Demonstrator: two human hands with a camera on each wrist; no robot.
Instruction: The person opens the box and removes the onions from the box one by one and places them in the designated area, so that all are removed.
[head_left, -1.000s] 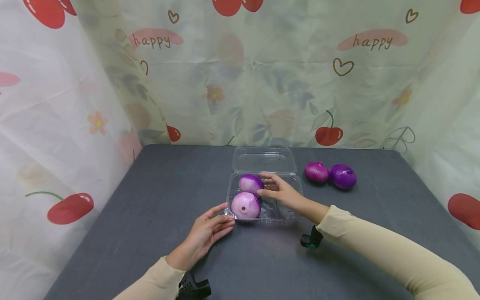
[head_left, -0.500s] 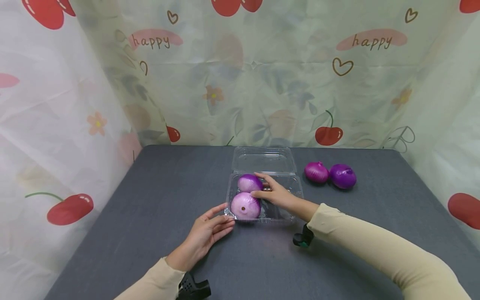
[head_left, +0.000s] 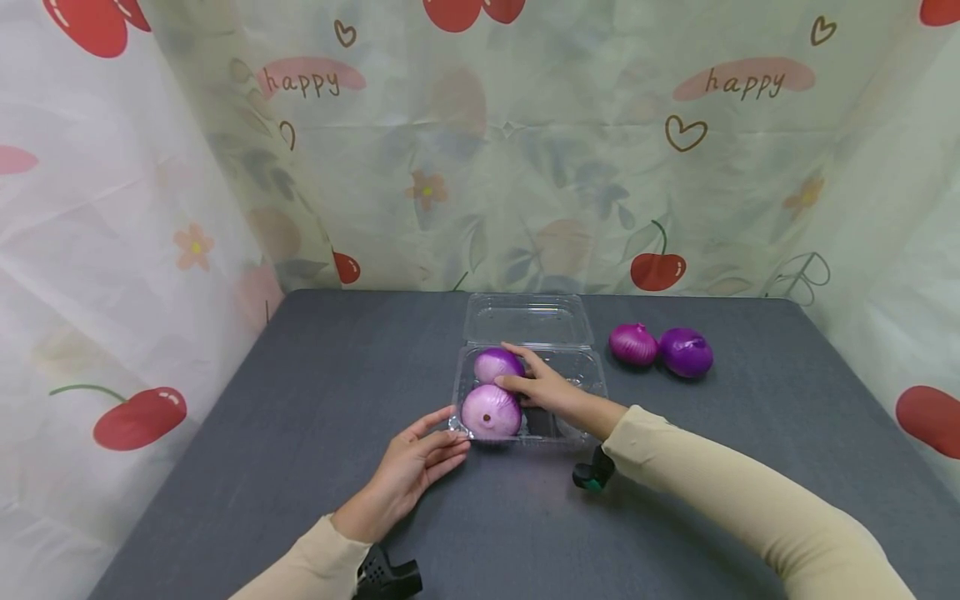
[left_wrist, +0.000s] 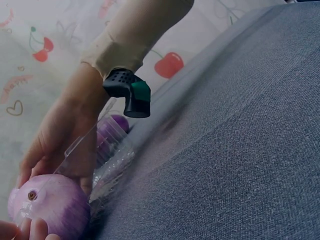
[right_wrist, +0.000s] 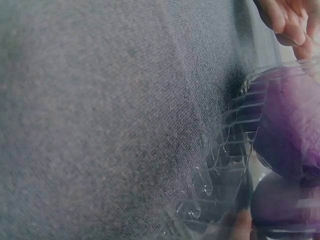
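In the head view, a hinged clear plastic container (head_left: pixel 555 439) lies open on the table with two purple onions along its left side. My left hand (head_left: pixel 405 471) holds the container's front left corner, thumb at its side and fingers at the front. The front onion (head_left: pixel 491 412) shows its root end. Around the right side of the rear onion (head_left: pixel 495 364) curl the fingers and thumb of my right hand (head_left: pixel 547 387). In the left wrist view, the front onion (left_wrist: pixel 62 205) hides part of the right hand (left_wrist: pixel 65 140). Both onions show through the container wall (right_wrist: pixel 245 107) in the right wrist view.
Two more purple onions, a rounder-necked one (head_left: pixel 633 344) and a darker one (head_left: pixel 686 352), sit side by side right of the container. The raised clear lid (head_left: pixel 528 319) leans away at the back. A printed curtain (head_left: pixel 510 192) borders the dark grey table (head_left: pixel 360 350).
My right hand has moved left and closed in on the rear onion, which has shifted slightly left. The left hand, container and other onions have kept their places.
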